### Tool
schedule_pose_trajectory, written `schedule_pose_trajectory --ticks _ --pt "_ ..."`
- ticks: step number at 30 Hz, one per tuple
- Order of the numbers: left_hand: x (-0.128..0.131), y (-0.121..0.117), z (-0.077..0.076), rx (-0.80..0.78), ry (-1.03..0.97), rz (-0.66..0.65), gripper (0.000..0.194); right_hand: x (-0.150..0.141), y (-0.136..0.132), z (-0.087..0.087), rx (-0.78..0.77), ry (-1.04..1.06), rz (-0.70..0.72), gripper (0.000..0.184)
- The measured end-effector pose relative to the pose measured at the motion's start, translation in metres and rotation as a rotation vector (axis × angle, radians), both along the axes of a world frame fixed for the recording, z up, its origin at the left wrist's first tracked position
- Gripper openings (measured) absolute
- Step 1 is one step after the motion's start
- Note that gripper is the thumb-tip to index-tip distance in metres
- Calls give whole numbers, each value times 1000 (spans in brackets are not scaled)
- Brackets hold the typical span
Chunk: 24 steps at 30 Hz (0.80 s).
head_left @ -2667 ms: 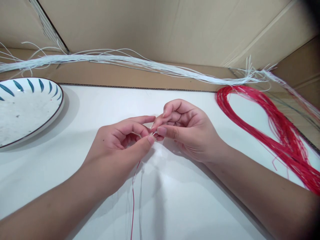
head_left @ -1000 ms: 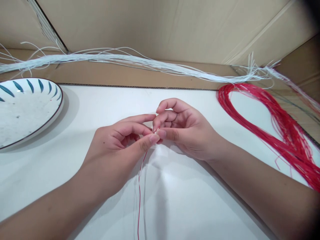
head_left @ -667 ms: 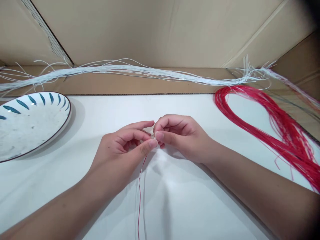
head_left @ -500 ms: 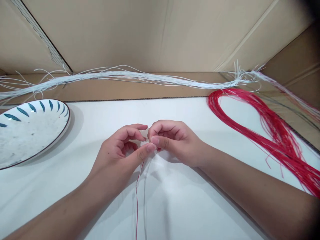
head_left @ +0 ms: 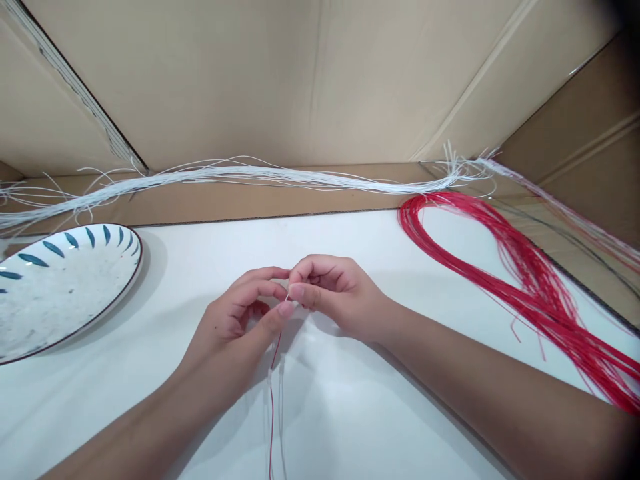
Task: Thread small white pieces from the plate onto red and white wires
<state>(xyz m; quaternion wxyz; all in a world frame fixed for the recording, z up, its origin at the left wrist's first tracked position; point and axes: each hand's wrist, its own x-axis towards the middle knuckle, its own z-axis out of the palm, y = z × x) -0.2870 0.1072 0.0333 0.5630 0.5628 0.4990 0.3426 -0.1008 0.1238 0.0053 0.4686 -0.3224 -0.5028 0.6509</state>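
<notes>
Over the middle of the white tabletop, my left hand (head_left: 245, 310) is closed, its thumb and fingers pinching a thin red cord (head_left: 271, 413). The cord hangs from the pinch down past the bottom edge of the view. A translucent piece (head_left: 271, 377) shows on it below the hand. My right hand (head_left: 337, 293) is closed too, thumb against forefinger, fingertips close beside those of the left. Between the fingertips a short white strand (head_left: 287, 298) shows, which the right hand grips. How it joins the red cord is hidden by the fingers.
A white oval plate (head_left: 75, 300) with blue leaf marks stands at left, small specks on it. A looped bundle of red cords (head_left: 460, 267) lies at right. Behind, a long bundle of white cords (head_left: 280, 176) stretches along the cardboard ledge (head_left: 240, 203), below a cardboard wall (head_left: 225, 80).
The whole view has shifted, with the scene sitting slightly lower. My left fingers have closed in toward the thumb, and the white strand between the hands now shows more clearly.
</notes>
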Motion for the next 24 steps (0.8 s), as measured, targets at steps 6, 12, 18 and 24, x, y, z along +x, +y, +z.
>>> schedule_pose_trajectory --ticks 6,12,18,24 --pt "7 -2 2 24 2 122 21 0 -1 1 -63 -15 10 30" --pt "6 -1 3 -19 -3 122 20 0 -1 2 -56 -23 21 27" --pt "6 -1 3 -45 -15 127 20 0 0 2 -42 -49 -7 29" --pt "4 0 4 -45 -18 104 23 0 0 3 -30 -54 -12 30"
